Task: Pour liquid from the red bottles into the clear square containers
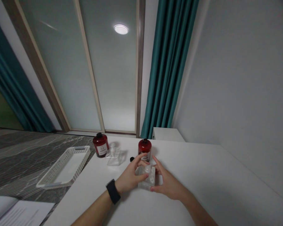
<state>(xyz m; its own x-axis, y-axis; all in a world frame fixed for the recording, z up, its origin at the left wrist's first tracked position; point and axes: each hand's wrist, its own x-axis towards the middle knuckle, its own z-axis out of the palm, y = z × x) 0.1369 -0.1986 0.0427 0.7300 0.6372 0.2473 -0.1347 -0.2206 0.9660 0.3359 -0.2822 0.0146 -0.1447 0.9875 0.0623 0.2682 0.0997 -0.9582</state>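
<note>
The clear container (146,185) sits just nearer than the central red bottle (145,146), pinched by left hand (131,177) and right hand (168,184): taken up, seemingly not yet finished with. Left of that bottle, a black cap (132,159) lies on the bench (193,164).

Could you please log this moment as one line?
left hand: partly over clear squarish container | right hand: around container's right side | beyond: dark-red round translucent bottle, small black round cap

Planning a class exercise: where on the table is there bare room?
Bare table lies right of the right hand and left of the watch, toward the basket. Crowded: around the left hand, clear pack, cap and right bottle.
</note>
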